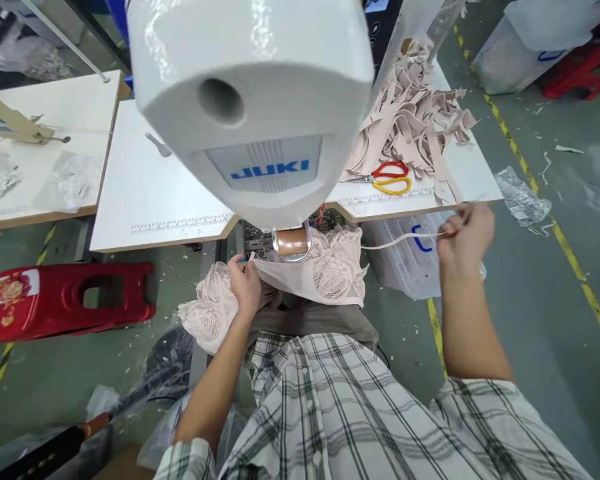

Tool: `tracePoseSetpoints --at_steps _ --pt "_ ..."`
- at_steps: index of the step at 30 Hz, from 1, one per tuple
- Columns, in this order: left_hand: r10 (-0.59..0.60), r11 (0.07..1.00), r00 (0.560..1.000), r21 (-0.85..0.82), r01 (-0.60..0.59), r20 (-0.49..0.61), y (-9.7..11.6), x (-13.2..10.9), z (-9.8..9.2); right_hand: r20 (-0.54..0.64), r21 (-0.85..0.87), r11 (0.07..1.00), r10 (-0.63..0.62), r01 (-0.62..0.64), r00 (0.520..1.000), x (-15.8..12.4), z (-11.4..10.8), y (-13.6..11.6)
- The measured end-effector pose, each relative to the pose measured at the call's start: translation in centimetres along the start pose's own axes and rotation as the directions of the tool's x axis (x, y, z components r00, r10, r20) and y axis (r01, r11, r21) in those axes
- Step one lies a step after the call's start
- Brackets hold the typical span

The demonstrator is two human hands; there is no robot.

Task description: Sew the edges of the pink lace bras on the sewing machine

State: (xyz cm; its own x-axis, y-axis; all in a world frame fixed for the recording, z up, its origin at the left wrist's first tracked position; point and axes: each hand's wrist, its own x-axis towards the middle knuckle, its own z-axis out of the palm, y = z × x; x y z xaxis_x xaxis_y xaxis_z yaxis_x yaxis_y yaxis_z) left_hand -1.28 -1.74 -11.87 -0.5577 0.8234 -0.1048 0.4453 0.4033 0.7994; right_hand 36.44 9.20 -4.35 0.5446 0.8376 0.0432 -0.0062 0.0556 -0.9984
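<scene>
A white JUKI sewing machine point(270, 160) fills the upper middle of the view, its needle area mostly hidden under the head. Beneath it lies a pale pink lace bra point(337, 273), one cup to the right of the machine. My left hand point(245, 287) pinches the bra's edge just left of the machine, beside more bunched lace cups point(210, 307). Out to the right, my right hand point(467, 233) is closed on a thin pale strip point(405, 239), which runs taut-looking back toward the bra. Whether the strip is stitched to it is hidden.
On the right tabletop lie red-and-yellow scissors point(393, 179) and a heap of pale fabric strips point(415, 113). A clear plastic bin point(400, 267) stands below. To the left are a red stool point(110, 297) and a white tabletop point(145, 180) with a printed ruler.
</scene>
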Motion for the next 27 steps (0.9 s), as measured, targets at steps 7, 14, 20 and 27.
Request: tracePoseSetpoints --at_steps 7,14,20,27 --pt "0.385 0.921 0.856 -0.085 -0.380 0.344 5.8 -2.9 -3.0 0.690 -0.283 0.938 0.053 0.202 0.722 -12.7 5.5 -0.2" --pt "0.578 0.771 0.650 -0.068 -0.634 0.494 9.0 -4.4 -4.5 0.908 -0.284 0.844 0.084 0.454 0.411 -15.7 6.9 -2.1" --pt "0.576 0.738 0.627 -0.004 -0.675 0.525 7.7 -5.0 -3.9 0.948 -0.259 0.855 0.136 0.450 0.288 -14.9 7.5 -2.5" --pt "0.522 0.831 0.665 -0.140 -0.539 0.535 7.0 -5.3 -3.9 0.853 -0.333 0.940 0.264 0.080 0.450 -14.0 6.9 -1.9"
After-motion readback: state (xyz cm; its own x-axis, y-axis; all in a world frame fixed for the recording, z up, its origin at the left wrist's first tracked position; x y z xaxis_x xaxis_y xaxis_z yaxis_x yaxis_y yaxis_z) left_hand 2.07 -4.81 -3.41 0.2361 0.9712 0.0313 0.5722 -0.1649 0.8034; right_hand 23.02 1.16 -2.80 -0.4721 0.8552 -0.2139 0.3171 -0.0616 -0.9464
